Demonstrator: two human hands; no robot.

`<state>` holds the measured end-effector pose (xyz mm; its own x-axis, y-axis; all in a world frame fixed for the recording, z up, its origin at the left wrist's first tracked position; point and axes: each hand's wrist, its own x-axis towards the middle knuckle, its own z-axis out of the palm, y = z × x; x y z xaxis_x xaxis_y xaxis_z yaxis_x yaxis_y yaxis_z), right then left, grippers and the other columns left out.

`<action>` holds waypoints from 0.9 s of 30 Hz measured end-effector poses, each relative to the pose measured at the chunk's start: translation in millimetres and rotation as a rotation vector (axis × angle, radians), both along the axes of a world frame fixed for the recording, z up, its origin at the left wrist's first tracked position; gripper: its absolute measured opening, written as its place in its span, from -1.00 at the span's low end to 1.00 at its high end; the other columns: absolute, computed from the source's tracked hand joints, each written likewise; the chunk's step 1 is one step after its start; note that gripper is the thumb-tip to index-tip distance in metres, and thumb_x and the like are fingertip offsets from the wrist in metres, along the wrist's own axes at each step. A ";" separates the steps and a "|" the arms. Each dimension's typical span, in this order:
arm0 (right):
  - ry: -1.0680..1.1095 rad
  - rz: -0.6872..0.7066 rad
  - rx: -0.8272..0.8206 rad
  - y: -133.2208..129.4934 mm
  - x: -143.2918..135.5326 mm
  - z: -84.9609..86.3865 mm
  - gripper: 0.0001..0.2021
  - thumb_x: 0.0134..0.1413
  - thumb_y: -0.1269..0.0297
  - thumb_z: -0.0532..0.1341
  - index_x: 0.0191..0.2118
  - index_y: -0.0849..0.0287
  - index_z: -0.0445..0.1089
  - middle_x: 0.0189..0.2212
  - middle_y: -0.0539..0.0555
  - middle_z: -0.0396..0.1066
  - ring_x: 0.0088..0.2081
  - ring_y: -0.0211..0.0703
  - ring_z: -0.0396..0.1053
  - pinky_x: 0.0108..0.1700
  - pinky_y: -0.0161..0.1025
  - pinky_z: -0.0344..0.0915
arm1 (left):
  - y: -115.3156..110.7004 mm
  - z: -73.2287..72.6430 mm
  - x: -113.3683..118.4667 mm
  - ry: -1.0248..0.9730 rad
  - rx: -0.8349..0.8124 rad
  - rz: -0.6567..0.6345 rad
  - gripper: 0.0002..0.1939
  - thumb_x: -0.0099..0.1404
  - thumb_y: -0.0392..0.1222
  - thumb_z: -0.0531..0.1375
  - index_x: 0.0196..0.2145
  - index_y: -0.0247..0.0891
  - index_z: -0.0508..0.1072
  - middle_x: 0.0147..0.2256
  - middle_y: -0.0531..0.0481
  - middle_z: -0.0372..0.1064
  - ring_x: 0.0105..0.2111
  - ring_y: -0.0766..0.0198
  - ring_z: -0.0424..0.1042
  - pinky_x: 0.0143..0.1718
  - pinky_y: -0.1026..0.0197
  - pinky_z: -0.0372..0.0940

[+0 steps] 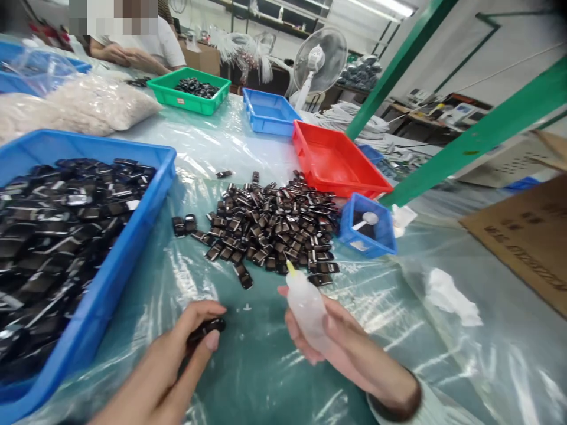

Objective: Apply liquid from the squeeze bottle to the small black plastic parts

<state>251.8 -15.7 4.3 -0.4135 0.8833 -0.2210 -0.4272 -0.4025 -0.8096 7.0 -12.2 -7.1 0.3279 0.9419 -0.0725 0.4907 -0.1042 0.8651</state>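
Between the thumb and fingers of my left hand (186,348) is a small black plastic part (207,328), partly hidden by the fingers. My right hand (330,333) is wrapped round a white squeeze bottle (306,304), whose thin yellowish nozzle points up and away from me. Beyond both hands lies a loose pile of small black parts (270,221) on the plastic-covered table (248,378). The bottle's tip appears in front of the pile's near edge; I cannot tell whether it touches any part.
A large blue bin (146,218) full of black parts stands at left. Behind the pile are a red tray (336,159), a small blue box (370,245) with a white scoop, a blue tray (270,121) and a green tray (190,103). Crumpled tissue (452,295) lies right; a person (137,44) sits opposite.
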 end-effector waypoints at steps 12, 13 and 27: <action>-0.842 -0.004 0.394 -19.9 16.1 -15.3 -0.67 0.15 -0.02 0.17 0.03 -0.21 0.40 -0.06 0.01 0.50 -0.14 -0.09 0.47 -0.16 -0.22 0.41 | 7.2 13.5 -3.5 -0.162 -0.255 0.036 -0.73 0.38 0.04 0.03 -0.12 -0.07 0.43 -0.24 0.03 0.46 -0.21 0.16 0.43 -0.20 0.20 0.27; -0.879 0.006 0.426 -19.3 16.0 -15.7 -0.67 0.15 0.00 0.18 0.03 -0.21 0.40 -0.08 0.01 0.52 -0.15 -0.08 0.48 -0.20 -0.22 0.43 | 7.5 13.5 -3.9 -0.170 -0.256 0.055 -0.73 0.38 0.04 0.04 -0.11 -0.06 0.44 -0.21 0.04 0.46 -0.19 0.17 0.42 -0.17 0.20 0.26; -0.872 -0.076 0.408 -18.5 3.7 -8.4 -0.68 0.03 0.23 0.30 -0.08 -0.29 0.41 -0.34 -0.12 0.54 -0.44 -0.27 0.46 -0.44 -0.42 0.37 | 3.9 17.1 -0.3 -0.097 -0.409 0.105 -0.57 0.30 0.14 0.08 0.08 0.02 0.37 -0.20 -0.02 0.38 0.04 -0.01 0.24 -0.21 0.17 0.38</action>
